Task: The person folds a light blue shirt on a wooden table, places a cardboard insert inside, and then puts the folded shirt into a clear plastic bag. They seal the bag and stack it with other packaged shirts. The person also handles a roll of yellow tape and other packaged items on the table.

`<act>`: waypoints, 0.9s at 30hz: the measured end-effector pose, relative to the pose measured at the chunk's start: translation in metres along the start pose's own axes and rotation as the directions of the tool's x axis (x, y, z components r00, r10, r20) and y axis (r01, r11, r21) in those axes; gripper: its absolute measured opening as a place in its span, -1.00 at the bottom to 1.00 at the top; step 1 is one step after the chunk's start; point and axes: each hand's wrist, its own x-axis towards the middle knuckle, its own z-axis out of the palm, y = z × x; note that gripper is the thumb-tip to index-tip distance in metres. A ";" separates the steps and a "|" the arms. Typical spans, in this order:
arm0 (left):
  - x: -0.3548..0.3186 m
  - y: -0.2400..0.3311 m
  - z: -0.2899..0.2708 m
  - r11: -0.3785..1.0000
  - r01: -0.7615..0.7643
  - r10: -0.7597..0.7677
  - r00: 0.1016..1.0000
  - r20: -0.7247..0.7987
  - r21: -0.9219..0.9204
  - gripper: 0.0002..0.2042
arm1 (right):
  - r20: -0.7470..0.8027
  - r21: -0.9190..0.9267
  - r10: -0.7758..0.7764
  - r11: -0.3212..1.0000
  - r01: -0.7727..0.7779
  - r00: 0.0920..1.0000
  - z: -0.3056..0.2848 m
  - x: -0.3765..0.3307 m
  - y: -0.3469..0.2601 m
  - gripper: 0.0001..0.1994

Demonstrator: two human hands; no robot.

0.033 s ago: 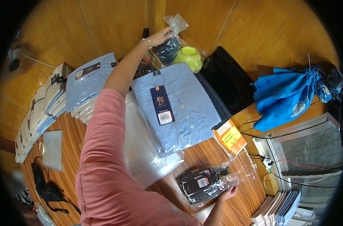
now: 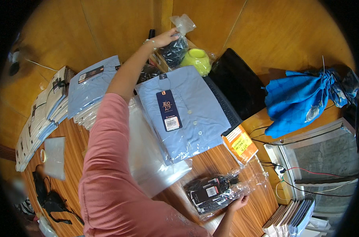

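My left arm, in a pink sleeve, reaches to the far side of the table. There my left hand [image 2: 164, 38] has its fingers closed on the upper part of a clear plastic bag [image 2: 174, 53] of small dark items. At the near right, my right hand [image 2: 238, 202] grips the edge of another clear bag holding black hang tags [image 2: 205, 194] with dark strings. Between the hands lies a folded light blue shirt [image 2: 187, 114] in clear plastic, a navy tag on its front. Clear plastic sleeves [image 2: 148, 166] lie partly under that shirt and beside my arm.
A yellow-green object [image 2: 197, 61] sits beside the far bag. Behind the shirt stands an open black laptop [image 2: 240, 85], with an orange box [image 2: 240, 146] nearby. Stacks of packed shirts [image 2: 90, 85] line the left. A blue cloth bundle [image 2: 296, 100] hangs at right, above cables.
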 end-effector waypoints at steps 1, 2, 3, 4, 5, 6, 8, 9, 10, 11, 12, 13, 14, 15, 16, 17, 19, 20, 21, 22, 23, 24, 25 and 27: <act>0.002 -0.010 -0.013 1.000 0.009 -0.006 0.990 -0.141 0.021 -0.67 | 0.000 -0.025 -0.012 1.000 0.012 1.000 0.002 0.001 0.000 -0.87; 0.000 -0.032 -0.044 0.998 0.031 -0.013 0.957 -0.291 0.056 -0.68 | 0.018 -0.041 -0.020 0.999 0.021 1.000 0.007 0.003 0.001 -0.87; -0.010 -0.052 -0.068 0.994 0.056 -0.012 0.904 -0.427 0.090 -0.68 | 0.025 -0.004 0.006 1.000 -0.006 1.000 0.009 0.004 0.004 -0.87; -0.022 -0.065 -0.077 0.815 0.311 -0.192 0.941 -0.278 0.490 -0.74 | 0.010 0.028 0.026 0.999 -0.026 1.000 0.008 0.003 0.007 -0.88; -0.035 -0.077 -0.086 0.427 0.397 -0.409 0.886 -0.218 0.812 -0.78 | -0.001 0.065 0.045 0.997 -0.045 0.999 0.009 0.003 0.009 -0.88; -0.057 -0.097 -0.102 0.275 0.280 -0.630 0.775 -0.048 0.920 -0.67 | 0.023 0.115 0.054 0.992 -0.057 0.998 0.018 0.006 0.010 -0.88; -0.071 -0.059 -0.031 0.229 0.339 -0.777 0.629 -0.039 0.913 -0.58 | -0.019 0.067 0.034 0.997 -0.033 0.999 0.002 0.000 0.006 -0.88; -0.080 -0.059 -0.028 0.221 0.285 -0.793 0.609 0.002 0.933 -0.54 | 0.003 0.066 0.029 0.997 -0.030 1.000 0.004 0.002 0.005 -0.88; -0.088 -0.061 -0.021 0.221 0.228 -0.808 0.588 0.047 0.948 -0.51 | -0.015 0.065 0.044 0.997 -0.043 0.999 0.011 0.000 -0.006 -0.88; -0.088 -0.065 -0.019 0.216 0.197 -0.823 0.564 0.069 0.956 -0.50 | -0.009 0.055 0.031 0.998 -0.030 0.999 0.012 0.002 -0.003 -0.87; -0.085 -0.067 -0.020 0.219 0.183 -0.831 0.549 0.085 0.958 -0.49 | -0.005 0.045 0.018 0.999 -0.018 1.000 0.009 0.003 0.002 -0.87; -0.084 -0.068 -0.019 0.219 0.171 -0.842 0.530 0.098 0.961 -0.48 | 0.000 0.030 0.009 1.000 -0.009 1.000 0.009 0.002 0.001 -0.87; -0.082 -0.069 -0.018 0.219 0.166 -0.850 0.516 0.105 0.962 -0.47 | 0.005 0.042 0.013 0.999 -0.013 1.000 0.012 0.001 -0.003 -0.86; -0.080 -0.069 -0.017 0.223 0.164 -0.854 0.508 0.111 0.961 -0.47 | 0.006 0.028 0.010 1.000 -0.010 1.000 0.012 0.004 -0.004 -0.86; -0.079 -0.069 -0.016 0.225 0.159 -0.857 0.502 0.118 0.961 -0.46 | 0.006 0.011 0.017 1.000 -0.017 1.000 0.012 0.002 -0.004 -0.86; -0.077 -0.068 -0.016 0.233 0.161 -0.859 0.497 0.125 0.959 -0.45 | 0.006 -0.006 0.024 1.000 -0.024 1.000 0.011 0.000 -0.005 -0.86; -0.076 -0.065 -0.014 0.249 0.159 -0.860 0.489 0.143 0.955 -0.43 | -0.002 -0.020 0.035 0.999 -0.035 0.999 0.012 -0.001 -0.007 -0.86; -0.075 -0.063 -0.017 0.272 0.165 -0.861 0.482 0.163 0.948 -0.42 | -0.003 -0.023 0.055 0.998 -0.055 0.998 0.011 0.000 -0.007 -0.86; -0.076 -0.060 -0.021 0.291 0.170 -0.865 0.468 0.183 0.941 -0.41 | -0.003 -0.027 0.075 0.997 -0.076 0.997 0.009 0.000 -0.006 -0.86; -0.075 -0.056 -0.025 0.325 0.183 -0.866 0.453 0.214 0.928 -0.40 | 0.012 -0.027 0.073 0.997 -0.072 0.997 0.006 0.002 -0.003 -0.87; -0.075 -0.055 -0.028 0.350 0.190 -0.866 0.439 0.240 0.917 -0.40 | 0.003 -0.013 0.065 0.998 -0.065 0.998 0.004 0.002 0.000 -0.87; -0.075 -0.053 -0.028 0.371 0.196 -0.865 0.429 0.261 0.908 -0.39 | -0.006 0.002 0.058 0.998 -0.058 0.998 0.003 0.002 0.003 -0.86; -0.075 -0.052 -0.029 0.376 0.204 -0.867 0.422 0.265 0.904 -0.38 | -0.011 0.023 0.049 0.999 -0.049 0.999 0.007 0.003 0.002 -0.86; -0.077 -0.051 -0.027 0.386 0.212 -0.869 0.410 0.277 0.898 -0.36 | -0.005 0.056 0.052 0.997 -0.052 0.999 0.011 0.003 -0.003 -0.86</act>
